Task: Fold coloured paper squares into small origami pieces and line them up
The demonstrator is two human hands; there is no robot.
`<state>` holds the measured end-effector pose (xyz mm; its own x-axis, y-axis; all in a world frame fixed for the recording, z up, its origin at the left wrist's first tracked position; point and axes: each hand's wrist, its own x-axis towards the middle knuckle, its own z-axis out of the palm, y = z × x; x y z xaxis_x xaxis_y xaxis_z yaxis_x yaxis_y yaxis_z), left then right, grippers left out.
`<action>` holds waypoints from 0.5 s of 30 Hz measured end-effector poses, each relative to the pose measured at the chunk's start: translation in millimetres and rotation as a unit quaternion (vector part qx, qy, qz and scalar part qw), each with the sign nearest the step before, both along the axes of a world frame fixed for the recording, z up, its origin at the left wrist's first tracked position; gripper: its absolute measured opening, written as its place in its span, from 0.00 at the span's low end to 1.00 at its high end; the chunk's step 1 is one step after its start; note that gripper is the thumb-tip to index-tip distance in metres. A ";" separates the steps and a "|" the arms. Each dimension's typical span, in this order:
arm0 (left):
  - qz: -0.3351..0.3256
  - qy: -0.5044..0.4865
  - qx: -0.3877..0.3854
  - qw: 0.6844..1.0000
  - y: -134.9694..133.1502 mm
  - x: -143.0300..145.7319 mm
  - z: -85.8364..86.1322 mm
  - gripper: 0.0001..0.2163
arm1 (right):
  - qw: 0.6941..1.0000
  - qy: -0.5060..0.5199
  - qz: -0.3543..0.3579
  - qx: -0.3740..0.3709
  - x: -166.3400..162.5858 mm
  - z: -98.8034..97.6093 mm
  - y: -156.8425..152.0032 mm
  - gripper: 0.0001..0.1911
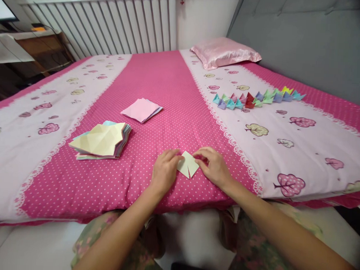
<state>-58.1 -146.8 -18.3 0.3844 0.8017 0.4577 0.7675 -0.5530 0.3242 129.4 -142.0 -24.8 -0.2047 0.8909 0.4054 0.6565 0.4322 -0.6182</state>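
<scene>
A small pale green folded paper (187,163) lies on the bed near its front edge. It is diamond-shaped, with a narrow slit between its flaps at the near corner. My left hand (164,170) has its fingers closed on the left corner. At the opposite corner, my right hand (214,167) pinches the paper between thumb and fingers. The parts of the corners under my fingertips are hidden.
A stack of creased papers (101,140), cream on top, lies to the left. Behind it is a pile of pink-topped square sheets (142,109). Several colourful folded paper pieces (250,100) stand to the right. A pink pillow (226,52) rests at the back.
</scene>
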 end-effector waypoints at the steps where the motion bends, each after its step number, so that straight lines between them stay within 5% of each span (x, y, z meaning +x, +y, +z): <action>1: -0.045 0.016 0.010 0.999 0.6 -0.5 -1.6 0.10 | 0.999 -0.016 0.023 0.031 -0.2 -1.0 -0.7 0.10; 5: -0.133 0.087 0.020 0.987 0.9 -4.7 -7.1 0.14 | 0.984 -0.085 0.112 0.108 -0.1 -6.3 -2.2 0.18; 15: -0.121 0.155 0.016 0.980 -9.1 -12.9 -3.6 0.14 | 0.969 -0.175 0.150 0.093 11.0 -8.4 -11.5 0.19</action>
<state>-71.0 -155.9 -21.9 0.6864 0.6568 0.3122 0.6714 -0.7373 0.0751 140.4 -153.5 -33.1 -0.5967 0.6886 0.4120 0.6394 0.7182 -0.2743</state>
